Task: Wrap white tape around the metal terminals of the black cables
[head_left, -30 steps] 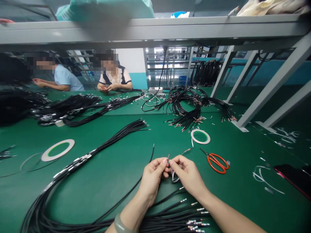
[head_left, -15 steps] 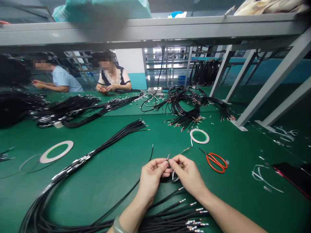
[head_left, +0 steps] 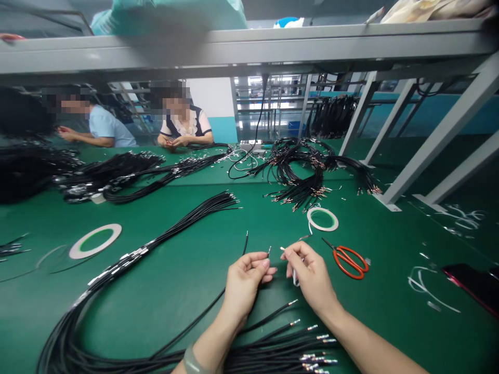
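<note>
My left hand (head_left: 245, 280) pinches one black cable near its end, and the metal terminal (head_left: 269, 250) sticks up above the thumb and forefinger. A short gap to the right, my right hand (head_left: 312, 275) has its thumb and forefinger closed on a thin strip of white tape (head_left: 296, 278); a small pale tip shows past the fingertips and a loop hangs below the palm. Beneath both hands lies a curved bundle of black cables (head_left: 156, 243), its near terminals (head_left: 312, 358) pointing right. Another cable end (head_left: 246, 240) stands out just beyond my left hand.
Orange-handled scissors (head_left: 338, 253) lie right of my right hand. One tape roll (head_left: 336, 221) is behind them, another (head_left: 76, 251) at left. More cable coils (head_left: 300, 182) lie farther back. Metal shelf legs (head_left: 436, 130) rise at right. Two people (head_left: 187, 124) sit across the table.
My right hand has moved right, away from my left hand, with the tape strip still in its fingers. The left hand keeps the cable in nearly the same place.
</note>
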Demonstrator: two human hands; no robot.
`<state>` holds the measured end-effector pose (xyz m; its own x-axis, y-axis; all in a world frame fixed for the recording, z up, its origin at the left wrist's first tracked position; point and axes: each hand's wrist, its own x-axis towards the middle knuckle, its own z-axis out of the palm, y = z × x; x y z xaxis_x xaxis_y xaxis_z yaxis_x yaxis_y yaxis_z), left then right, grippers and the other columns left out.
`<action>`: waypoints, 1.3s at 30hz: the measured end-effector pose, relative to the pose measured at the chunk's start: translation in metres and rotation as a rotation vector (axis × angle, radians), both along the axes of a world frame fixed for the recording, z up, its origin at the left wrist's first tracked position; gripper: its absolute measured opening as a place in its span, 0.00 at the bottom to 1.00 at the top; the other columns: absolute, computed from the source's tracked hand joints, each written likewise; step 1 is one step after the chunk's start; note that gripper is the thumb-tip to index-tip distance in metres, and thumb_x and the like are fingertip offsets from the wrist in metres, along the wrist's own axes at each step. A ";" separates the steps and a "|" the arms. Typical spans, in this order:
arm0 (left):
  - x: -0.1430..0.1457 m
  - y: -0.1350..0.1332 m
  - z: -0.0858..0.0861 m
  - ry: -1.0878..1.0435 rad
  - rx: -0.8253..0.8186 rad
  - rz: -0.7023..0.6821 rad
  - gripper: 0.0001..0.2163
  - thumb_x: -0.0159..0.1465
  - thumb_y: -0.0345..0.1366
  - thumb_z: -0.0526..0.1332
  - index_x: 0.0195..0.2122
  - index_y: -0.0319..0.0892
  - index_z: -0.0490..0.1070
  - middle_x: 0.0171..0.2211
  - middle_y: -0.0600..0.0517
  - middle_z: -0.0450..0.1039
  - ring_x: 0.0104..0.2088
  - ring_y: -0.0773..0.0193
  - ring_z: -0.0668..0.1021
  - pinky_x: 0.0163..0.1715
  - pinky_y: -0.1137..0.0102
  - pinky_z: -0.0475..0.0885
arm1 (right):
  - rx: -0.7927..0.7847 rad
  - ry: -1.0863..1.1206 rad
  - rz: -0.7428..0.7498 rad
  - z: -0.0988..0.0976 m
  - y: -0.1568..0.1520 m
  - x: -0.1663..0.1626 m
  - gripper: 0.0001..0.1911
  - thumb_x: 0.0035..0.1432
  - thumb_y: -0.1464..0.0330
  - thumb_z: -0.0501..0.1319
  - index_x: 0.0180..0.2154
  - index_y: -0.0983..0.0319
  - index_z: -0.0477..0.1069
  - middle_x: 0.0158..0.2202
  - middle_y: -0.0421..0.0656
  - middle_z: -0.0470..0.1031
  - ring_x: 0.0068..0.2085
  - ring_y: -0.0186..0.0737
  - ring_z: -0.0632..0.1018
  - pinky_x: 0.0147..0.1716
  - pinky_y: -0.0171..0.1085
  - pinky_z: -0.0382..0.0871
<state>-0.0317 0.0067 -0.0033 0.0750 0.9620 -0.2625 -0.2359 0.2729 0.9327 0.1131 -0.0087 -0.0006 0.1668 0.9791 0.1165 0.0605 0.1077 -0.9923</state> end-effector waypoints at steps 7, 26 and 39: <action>0.001 -0.003 0.006 -0.065 -0.039 -0.052 0.17 0.51 0.34 0.71 0.39 0.33 0.71 0.26 0.49 0.79 0.26 0.67 0.81 0.28 0.77 0.76 | 0.027 0.126 0.041 -0.011 0.003 -0.006 0.08 0.57 0.64 0.63 0.37 0.60 0.68 0.33 0.40 0.75 0.26 0.32 0.70 0.23 0.30 0.61; 0.003 -0.005 0.006 0.006 0.073 -0.085 0.17 0.52 0.35 0.70 0.40 0.35 0.70 0.22 0.53 0.76 0.26 0.65 0.81 0.27 0.76 0.77 | 0.005 0.233 0.050 -0.008 0.007 -0.006 0.10 0.53 0.65 0.67 0.35 0.60 0.67 0.29 0.37 0.73 0.25 0.30 0.69 0.24 0.29 0.64; 0.000 -0.004 -0.001 0.106 0.211 -0.069 0.14 0.57 0.37 0.66 0.44 0.40 0.77 0.30 0.53 0.72 0.26 0.68 0.80 0.27 0.75 0.77 | 0.068 0.031 0.061 0.004 -0.003 -0.003 0.11 0.63 0.62 0.56 0.35 0.61 0.71 0.28 0.39 0.73 0.28 0.35 0.70 0.28 0.33 0.64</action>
<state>-0.0316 0.0028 -0.0046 0.1253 0.9899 -0.0658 -0.1209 0.0810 0.9893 0.1103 -0.0118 0.0031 0.1114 0.9776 0.1784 0.0215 0.1771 -0.9840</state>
